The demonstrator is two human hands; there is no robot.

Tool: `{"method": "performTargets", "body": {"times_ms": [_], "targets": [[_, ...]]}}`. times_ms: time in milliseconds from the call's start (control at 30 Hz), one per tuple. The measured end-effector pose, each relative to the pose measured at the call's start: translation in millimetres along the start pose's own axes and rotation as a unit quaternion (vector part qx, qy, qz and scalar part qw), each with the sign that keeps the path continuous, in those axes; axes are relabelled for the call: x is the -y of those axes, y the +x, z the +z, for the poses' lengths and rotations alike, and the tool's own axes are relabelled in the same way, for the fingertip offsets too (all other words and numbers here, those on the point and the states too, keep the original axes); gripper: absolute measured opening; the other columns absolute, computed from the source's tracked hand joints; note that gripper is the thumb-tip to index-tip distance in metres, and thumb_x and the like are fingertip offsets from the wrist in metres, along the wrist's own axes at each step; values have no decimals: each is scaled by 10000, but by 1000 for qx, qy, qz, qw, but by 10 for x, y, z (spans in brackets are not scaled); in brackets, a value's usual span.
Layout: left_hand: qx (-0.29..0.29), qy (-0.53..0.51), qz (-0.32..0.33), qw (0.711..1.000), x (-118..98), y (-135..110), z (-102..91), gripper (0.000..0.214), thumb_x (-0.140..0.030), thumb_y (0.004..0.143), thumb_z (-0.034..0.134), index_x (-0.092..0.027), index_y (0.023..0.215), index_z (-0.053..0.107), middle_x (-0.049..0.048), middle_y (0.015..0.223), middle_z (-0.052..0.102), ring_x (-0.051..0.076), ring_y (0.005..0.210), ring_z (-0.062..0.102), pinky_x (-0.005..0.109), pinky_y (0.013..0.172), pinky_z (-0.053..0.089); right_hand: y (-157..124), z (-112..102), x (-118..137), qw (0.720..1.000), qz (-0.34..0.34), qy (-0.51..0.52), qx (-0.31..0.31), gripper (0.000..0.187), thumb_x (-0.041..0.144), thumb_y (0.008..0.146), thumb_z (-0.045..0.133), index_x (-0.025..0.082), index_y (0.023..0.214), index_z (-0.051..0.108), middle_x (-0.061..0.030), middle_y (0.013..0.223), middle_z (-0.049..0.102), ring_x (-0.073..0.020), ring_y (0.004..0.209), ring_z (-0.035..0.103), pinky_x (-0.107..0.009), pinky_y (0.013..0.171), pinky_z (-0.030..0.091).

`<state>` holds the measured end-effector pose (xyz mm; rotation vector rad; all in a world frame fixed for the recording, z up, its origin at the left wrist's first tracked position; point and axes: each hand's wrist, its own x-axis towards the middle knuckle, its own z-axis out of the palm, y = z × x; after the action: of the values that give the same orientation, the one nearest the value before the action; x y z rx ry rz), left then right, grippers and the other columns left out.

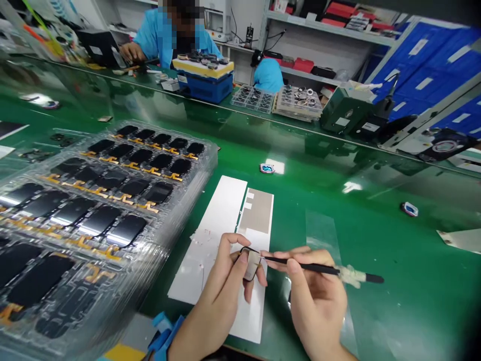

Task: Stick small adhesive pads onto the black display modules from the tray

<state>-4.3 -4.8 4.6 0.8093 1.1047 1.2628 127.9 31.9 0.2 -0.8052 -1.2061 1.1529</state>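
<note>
My left hand (221,286) pinches a small dark rounded-rectangle part (251,263) with a pale film on its face. My right hand (315,291) is shut on a slim black pointed pick (304,265), with white tape wrapped near its rear end. The pick's tip reaches the part's upper edge. Beneath both hands lie a white backing sheet (210,235) and a narrower white strip carrying beige film pads (257,211). Left of them, stacked clear trays (112,170) hold rows of dark glossy screens with gold flex cables.
The hands work on a glossy green bench mat (376,250). Two small blue-and-white pieces lie on it. Beyond stand a blue machine, parts trays and a green device. A co-worker in a blue sleeve (150,35) works across the bench, and another blue-clad person (268,75) sits behind.
</note>
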Motion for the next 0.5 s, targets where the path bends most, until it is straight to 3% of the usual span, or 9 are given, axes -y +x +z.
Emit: {"method": "performTargets", "body": {"times_ms": [133, 300, 500], "targets": [[-16, -70, 3, 997, 41, -23, 63, 151, -333, 1061, 243, -248, 1077, 367, -29, 734, 582, 138, 646, 410, 277, 657, 337, -38, 38, 21, 1000, -6, 11, 4, 172, 95, 935, 547, 245, 953, 628, 2, 876, 642, -147, 851, 741, -258, 721, 650], [-12, -61, 12, 998, 88, -42, 69, 94, -336, 1061, 295, -262, 1051, 351, -24, 796, 572, 146, 697, 416, 290, 708, 331, -30, 31, 15, 1000, -9, -6, 12, 177, 87, 929, 556, 244, 956, 634, -4, 880, 644, -147, 873, 738, -226, 714, 634], [-21, -50, 26, 998, 138, -43, 60, 169, -441, 1044, 327, -274, 1049, 351, -31, 783, 569, 149, 684, 412, 285, 695, 334, -25, 26, 2, 1000, -12, -12, 21, 173, 83, 918, 571, 240, 950, 635, -1, 879, 651, -148, 858, 745, -221, 713, 631]]}}
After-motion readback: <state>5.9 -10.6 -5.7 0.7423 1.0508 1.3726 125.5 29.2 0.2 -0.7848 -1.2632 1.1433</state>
